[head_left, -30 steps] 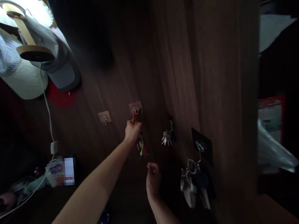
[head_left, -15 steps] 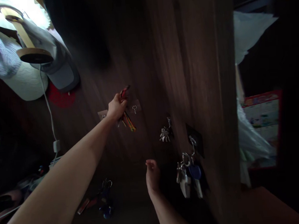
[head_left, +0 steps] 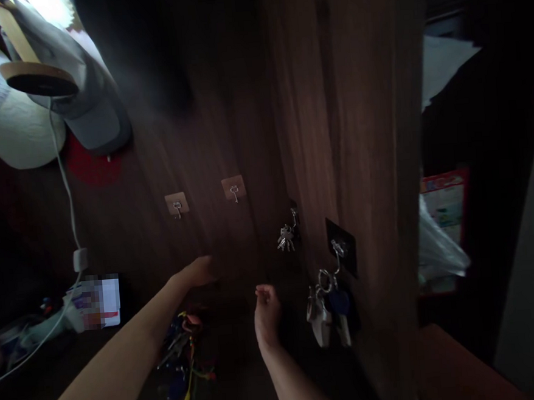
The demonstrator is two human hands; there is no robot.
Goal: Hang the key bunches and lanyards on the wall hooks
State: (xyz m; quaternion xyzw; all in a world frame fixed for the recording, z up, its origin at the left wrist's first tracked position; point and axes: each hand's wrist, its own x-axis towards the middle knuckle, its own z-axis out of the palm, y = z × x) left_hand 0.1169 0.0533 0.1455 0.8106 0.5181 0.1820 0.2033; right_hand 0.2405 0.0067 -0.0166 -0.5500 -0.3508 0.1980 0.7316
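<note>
Keys on colourful cords (head_left: pixel 184 359) lie heaped below my left grip (head_left: pixel 199 272), which is open and empty, under two adhesive wall hooks (head_left: pixel 234 189). My right grip (head_left: pixel 266 314), loosely curled and empty, sits between that heap and a white-fobbed keyring (head_left: pixel 320 324) on a black wall hook (head_left: pixel 341 246).

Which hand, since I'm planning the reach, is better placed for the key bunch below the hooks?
Probably the left hand: it is just above the key bunch, while the right hand sits farther aside.
</note>
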